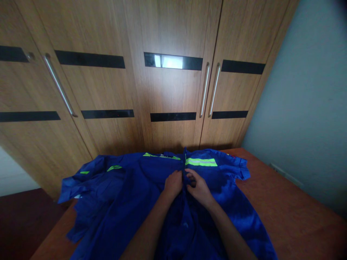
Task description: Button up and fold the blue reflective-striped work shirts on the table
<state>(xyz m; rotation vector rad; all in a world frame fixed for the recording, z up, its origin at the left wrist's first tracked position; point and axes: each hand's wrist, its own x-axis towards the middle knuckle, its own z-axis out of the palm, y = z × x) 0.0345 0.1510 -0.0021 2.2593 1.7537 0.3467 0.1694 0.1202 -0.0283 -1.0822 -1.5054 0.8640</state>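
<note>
We see a blue jacket (130, 202) of woven cloth with a slight sheen, crossed by glossy yellow-green reflective strips (201, 162). Our counter (287, 209) is reddish-brown wood, smooth and matt. The wardrobe doors (108, 86) show wood-grain veneer, glossy black inlays (89, 59) and brushed metal handles (204, 90).

Single head-worn view, looking forward and down from just above the desk (284, 202), close behind the left hand (173, 184) and right hand (199, 187), facing the wardrobe doors (168, 90) beyond them
</note>
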